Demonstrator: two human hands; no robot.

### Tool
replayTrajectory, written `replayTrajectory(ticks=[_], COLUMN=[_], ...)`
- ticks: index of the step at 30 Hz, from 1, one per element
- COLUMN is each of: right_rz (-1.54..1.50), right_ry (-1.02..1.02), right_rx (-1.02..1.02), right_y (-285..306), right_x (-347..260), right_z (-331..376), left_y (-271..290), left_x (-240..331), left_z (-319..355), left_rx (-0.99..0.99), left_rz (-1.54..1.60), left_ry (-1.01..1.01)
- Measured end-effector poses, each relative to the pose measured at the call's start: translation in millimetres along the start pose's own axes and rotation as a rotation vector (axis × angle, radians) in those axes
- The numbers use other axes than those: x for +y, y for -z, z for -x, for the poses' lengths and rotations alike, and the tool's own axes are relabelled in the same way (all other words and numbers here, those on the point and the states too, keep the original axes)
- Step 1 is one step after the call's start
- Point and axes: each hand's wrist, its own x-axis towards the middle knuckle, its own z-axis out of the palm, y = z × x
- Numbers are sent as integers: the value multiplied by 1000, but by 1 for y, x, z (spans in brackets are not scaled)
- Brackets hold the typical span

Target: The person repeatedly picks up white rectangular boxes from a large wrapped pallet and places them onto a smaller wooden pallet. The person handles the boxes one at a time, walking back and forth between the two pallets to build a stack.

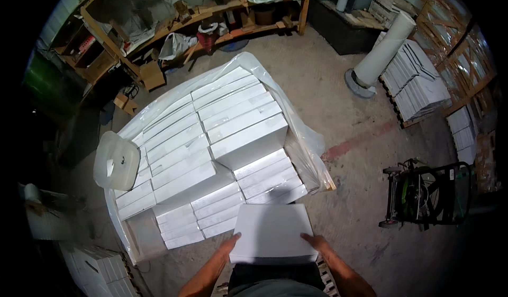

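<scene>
Both forearms enter from lower edge; left hand (231,242) and right hand (316,241) clamped inward, fingers forward.

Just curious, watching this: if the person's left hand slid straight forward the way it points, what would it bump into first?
The left hand already presses the white stack it carries. Beyond, likely the lower white boxes on the pallet, though depth is unclear.

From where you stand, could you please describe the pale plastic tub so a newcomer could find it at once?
Start at the plastic-wrapped pallet of white boxes. On its left edge sits the translucent tub. Rounded and cloudy, it is unlike the flat, sharp-edged boxes around it.
</scene>
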Motion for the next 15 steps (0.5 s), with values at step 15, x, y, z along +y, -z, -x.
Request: replayTrajectory(ticks=[15], right_rz=[-590], right_ry=[110], right_rx=[51], right_y=[19], right_x=[-192], right_z=[-88], left_y=[19], left_x=[86], left_z=[-188], left_rx=[-39], left_rz=[392], left_ry=[-117])
